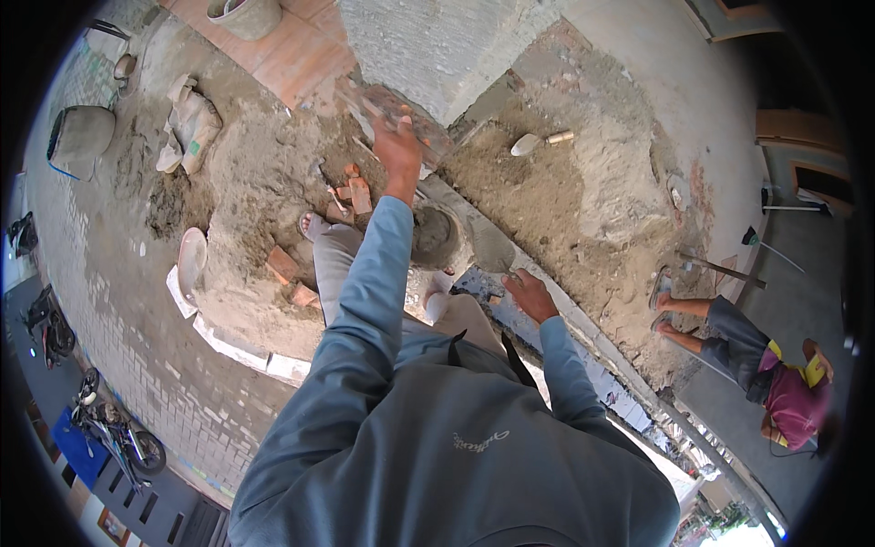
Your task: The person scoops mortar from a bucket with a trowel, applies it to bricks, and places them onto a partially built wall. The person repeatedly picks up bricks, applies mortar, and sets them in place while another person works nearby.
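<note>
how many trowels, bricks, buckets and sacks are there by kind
trowels: 2, one in the right hand at, one on the sand
brick in the left hand: 1
loose brick pieces: about 5
buckets: 2
sacks: 1
total: about 11

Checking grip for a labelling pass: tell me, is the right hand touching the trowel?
Touching. The head view shows the right hand closed around the handle of the trowel, with no gap between them.
</note>
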`<state>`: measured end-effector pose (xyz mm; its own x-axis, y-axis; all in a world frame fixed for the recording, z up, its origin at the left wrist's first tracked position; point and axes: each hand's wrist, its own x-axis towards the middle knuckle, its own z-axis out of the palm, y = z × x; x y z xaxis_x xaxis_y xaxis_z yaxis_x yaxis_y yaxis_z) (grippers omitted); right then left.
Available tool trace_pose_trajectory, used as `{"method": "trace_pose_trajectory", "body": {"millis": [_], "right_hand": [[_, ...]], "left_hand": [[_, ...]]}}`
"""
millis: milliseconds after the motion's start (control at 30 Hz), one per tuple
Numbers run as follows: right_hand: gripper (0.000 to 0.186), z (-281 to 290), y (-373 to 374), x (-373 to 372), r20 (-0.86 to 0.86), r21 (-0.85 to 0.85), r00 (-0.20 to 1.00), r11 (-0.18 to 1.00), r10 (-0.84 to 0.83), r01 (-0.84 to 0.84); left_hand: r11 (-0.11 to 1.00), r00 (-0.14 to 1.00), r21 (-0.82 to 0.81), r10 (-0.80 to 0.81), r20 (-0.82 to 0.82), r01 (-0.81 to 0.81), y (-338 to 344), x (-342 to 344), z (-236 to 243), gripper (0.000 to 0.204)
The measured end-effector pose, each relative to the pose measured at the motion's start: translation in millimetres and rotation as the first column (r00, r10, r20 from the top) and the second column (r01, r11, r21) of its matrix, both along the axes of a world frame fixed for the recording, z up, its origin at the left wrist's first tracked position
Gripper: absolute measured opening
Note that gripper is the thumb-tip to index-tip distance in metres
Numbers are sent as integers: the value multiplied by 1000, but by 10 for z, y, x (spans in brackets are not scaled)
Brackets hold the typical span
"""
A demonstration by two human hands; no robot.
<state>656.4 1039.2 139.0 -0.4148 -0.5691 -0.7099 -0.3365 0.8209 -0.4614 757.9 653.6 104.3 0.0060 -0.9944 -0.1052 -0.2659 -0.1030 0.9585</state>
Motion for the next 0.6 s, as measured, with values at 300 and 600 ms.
{"method": "trace_pose_trajectory", "body": {"millis": [300,600], "right_hand": [[50,751,-549,1,97,-146,959,949,-266,278],[23,1698,-1597,289,-514,-463,801,686,308,-561]], "left_hand": [[994,996,-64,90,23,-89,246,-87,318,51],[982,816,175,162,-554,-76,959,-146,-585,45]]}}
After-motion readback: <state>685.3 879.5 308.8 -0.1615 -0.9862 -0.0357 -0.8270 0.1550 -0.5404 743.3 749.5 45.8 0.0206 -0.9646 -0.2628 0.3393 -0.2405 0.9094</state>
